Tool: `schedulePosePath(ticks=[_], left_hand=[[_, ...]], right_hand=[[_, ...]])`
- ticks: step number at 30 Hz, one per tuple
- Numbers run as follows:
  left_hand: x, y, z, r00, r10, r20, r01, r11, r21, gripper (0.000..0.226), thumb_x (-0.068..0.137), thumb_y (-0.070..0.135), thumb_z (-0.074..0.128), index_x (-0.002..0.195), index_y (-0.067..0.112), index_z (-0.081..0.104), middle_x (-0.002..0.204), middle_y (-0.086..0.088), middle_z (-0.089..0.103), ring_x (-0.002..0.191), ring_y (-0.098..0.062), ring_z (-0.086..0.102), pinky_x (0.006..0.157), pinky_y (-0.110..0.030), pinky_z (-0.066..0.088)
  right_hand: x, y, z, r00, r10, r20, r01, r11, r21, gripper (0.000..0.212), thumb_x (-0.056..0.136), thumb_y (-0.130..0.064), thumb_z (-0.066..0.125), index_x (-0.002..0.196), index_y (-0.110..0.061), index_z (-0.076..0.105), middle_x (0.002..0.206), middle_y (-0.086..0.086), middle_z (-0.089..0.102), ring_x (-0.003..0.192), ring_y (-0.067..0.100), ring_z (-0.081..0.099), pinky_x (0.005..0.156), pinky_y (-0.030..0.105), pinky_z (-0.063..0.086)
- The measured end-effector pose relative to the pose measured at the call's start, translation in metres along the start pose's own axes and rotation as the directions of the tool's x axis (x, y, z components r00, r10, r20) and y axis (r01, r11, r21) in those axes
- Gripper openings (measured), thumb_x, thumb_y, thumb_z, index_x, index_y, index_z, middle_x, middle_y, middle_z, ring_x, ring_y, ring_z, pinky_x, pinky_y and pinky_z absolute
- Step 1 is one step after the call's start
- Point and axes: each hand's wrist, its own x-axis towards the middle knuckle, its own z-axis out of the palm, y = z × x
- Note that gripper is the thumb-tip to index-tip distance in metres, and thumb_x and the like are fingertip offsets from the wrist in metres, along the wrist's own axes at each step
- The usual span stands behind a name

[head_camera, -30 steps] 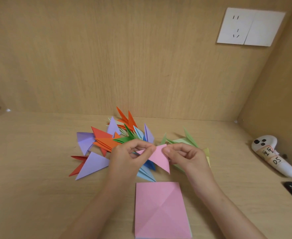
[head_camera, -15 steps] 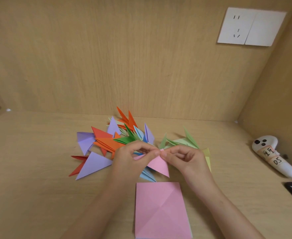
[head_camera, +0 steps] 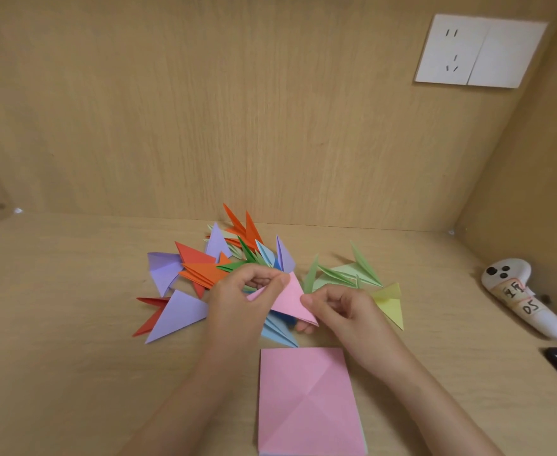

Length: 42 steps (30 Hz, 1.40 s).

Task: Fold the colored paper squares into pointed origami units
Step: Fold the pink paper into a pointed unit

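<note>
At the centre left of the frame, purple, red and orange pointed units (head_camera: 185, 274) are scattered on the wooden table (head_camera: 56, 324). Just right of them, the left hand (head_camera: 237, 301) is seen with its fingers curled, and the upper corner of a pink folded triangle (head_camera: 290, 301) is pinched between its thumb and forefinger. The triangle is held at the centre of the frame, between the two hands, above some blue units (head_camera: 280, 330). Its right edge is pinched by the curled fingers of the right hand (head_camera: 346, 311). At the bottom centre, a pink creased square (head_camera: 306, 399) is laid flat on the table. Beyond the right hand, pale green units (head_camera: 346, 271) and a yellow unit (head_camera: 390, 306) are seen. At the far right a white labelled device (head_camera: 527, 297) is laid, and at the upper right a wall socket (head_camera: 477, 51) is mounted.
</note>
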Motion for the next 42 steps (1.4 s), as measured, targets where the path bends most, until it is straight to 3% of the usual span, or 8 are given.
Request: schedulePosePath(ticks=[7,12,15,19,24,31,39,42], left_hand=[[0.001,-0.003,0.002,0.999,-0.044,-0.031,0.044,0.999,-0.01,0.006,0.079,0.012,0.074,0.076,0.017,0.071,0.075,0.001,0.07,0.074,-0.007,0.062,0.069,-0.013,0.047],[0.003,-0.008,0.001,0.998,-0.045,-0.034,0.046,0.999,0.026,0.007,0.08,0.014,0.074,0.075,0.02,0.071,0.074,0.004,0.069,0.074,-0.005,0.061,0.069,-0.015,0.047],[0.006,-0.013,-0.002,0.997,-0.04,-0.068,0.046,0.995,0.091,0.012,0.081,0.016,0.073,0.073,0.023,0.069,0.074,0.008,0.067,0.071,0.0,0.058,0.065,-0.01,0.043],[0.007,-0.023,-0.005,1.0,-0.011,-0.009,0.013,0.951,0.308,0.009,0.083,0.023,0.07,0.074,0.025,0.067,0.078,0.015,0.067,0.08,0.002,0.061,0.069,-0.012,0.044],[0.013,-0.032,-0.009,0.999,-0.031,-0.024,0.038,0.885,0.465,0.009,0.086,0.033,0.066,0.079,0.027,0.066,0.086,0.015,0.066,0.09,-0.003,0.06,0.074,-0.026,0.048],[0.015,-0.034,-0.013,0.997,-0.006,-0.072,0.041,0.865,0.5,0.006,0.085,0.036,0.066,0.083,0.031,0.065,0.09,0.014,0.065,0.094,-0.008,0.059,0.074,-0.032,0.049],[0.015,-0.025,-0.013,0.951,0.264,-0.158,-0.162,0.866,0.473,0.013,0.09,0.031,0.061,0.099,0.026,0.069,0.09,0.017,0.062,0.097,-0.013,0.046,0.085,-0.034,0.041],[0.012,-0.018,-0.013,0.937,0.326,-0.127,-0.248,0.875,0.417,0.022,0.09,0.037,0.05,0.1,0.028,0.068,0.095,0.016,0.063,0.099,-0.008,0.045,0.086,-0.019,0.038]], right_hand=[[0.0,0.005,0.002,0.998,-0.054,-0.032,0.041,0.949,-0.313,0.039,0.098,-0.033,0.048,0.064,-0.016,0.047,0.057,0.0,0.058,0.051,0.007,0.048,0.059,0.024,0.04],[0.001,0.007,0.002,0.994,-0.108,-0.033,0.086,0.909,-0.408,0.048,0.098,-0.04,0.043,0.06,-0.01,0.042,0.055,0.005,0.05,0.055,0.015,0.044,0.066,0.038,0.041],[0.0,0.008,-0.003,0.994,-0.106,-0.025,0.083,0.886,-0.456,0.05,0.097,-0.045,0.04,0.059,-0.014,0.042,0.054,-0.002,0.046,0.056,0.012,0.042,0.063,0.033,0.038],[0.0,0.009,-0.005,0.995,-0.103,-0.001,0.091,0.893,-0.441,0.045,0.084,-0.054,0.058,0.064,-0.015,0.051,0.057,-0.009,0.047,0.056,0.007,0.042,0.057,0.024,0.032],[-0.001,0.011,-0.003,0.987,-0.02,0.161,0.098,0.865,-0.493,0.044,0.059,-0.064,0.076,0.077,-0.027,0.062,0.084,-0.017,0.058,0.084,0.0,0.051,0.071,0.018,0.042],[0.001,0.013,-0.003,0.959,-0.005,0.283,0.153,0.849,-0.505,0.032,0.064,-0.043,0.084,0.078,-0.029,0.059,0.086,-0.018,0.05,0.09,-0.002,0.044,0.073,0.014,0.034],[0.0,0.007,0.0,0.984,0.045,0.173,0.017,0.94,-0.341,0.029,0.065,-0.021,0.086,0.064,-0.026,0.058,0.07,-0.011,0.054,0.062,-0.002,0.044,0.059,0.016,0.034],[0.0,0.002,-0.001,0.996,0.003,0.084,0.013,0.982,-0.186,0.028,0.066,-0.013,0.085,0.064,-0.02,0.059,0.063,-0.011,0.053,0.057,0.0,0.043,0.056,0.014,0.032]])
